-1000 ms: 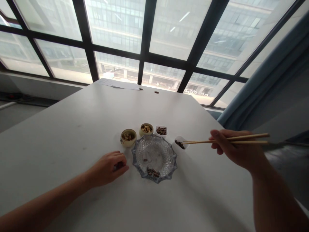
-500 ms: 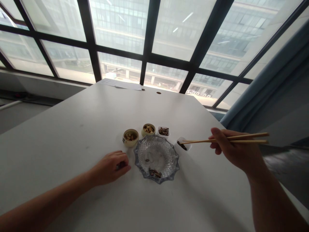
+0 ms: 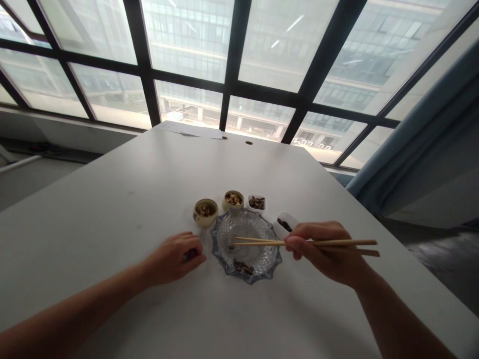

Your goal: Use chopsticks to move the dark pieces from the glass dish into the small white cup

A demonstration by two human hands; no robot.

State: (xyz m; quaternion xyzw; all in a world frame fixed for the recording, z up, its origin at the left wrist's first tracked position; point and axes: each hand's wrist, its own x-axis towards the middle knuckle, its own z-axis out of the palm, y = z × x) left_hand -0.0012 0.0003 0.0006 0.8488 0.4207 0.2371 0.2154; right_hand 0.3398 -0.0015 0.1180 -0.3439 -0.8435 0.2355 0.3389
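My right hand (image 3: 322,249) grips a pair of wooden chopsticks (image 3: 262,243). Their tips are over the left part of a scalloped glass dish (image 3: 274,264), beside a small dark round piece (image 3: 231,247); whether they pinch it I cannot tell. Several brown dried pieces (image 3: 243,267) lie at the near side of the dish. On the table left of the dish rests my left hand (image 3: 179,257), fingers curled into a loose fist, no object visible in it. A white cup of dark pieces (image 3: 285,223) stands just beyond my right hand, partly covered by it.
Behind the dish are a cream bowl of brown pieces (image 3: 205,211), another cream bowl of pale chunks (image 3: 233,199) and a white cup of brown sticks (image 3: 257,202). Papers (image 3: 190,129) lie at the far edge of the white table (image 3: 157,174). A blue curtain (image 3: 407,134) hangs at right.
My right hand has moved left with the chopsticks, bringing their tips from the right-hand white cup to over the glass dish. My left hand stays curled. The view has shifted slightly.
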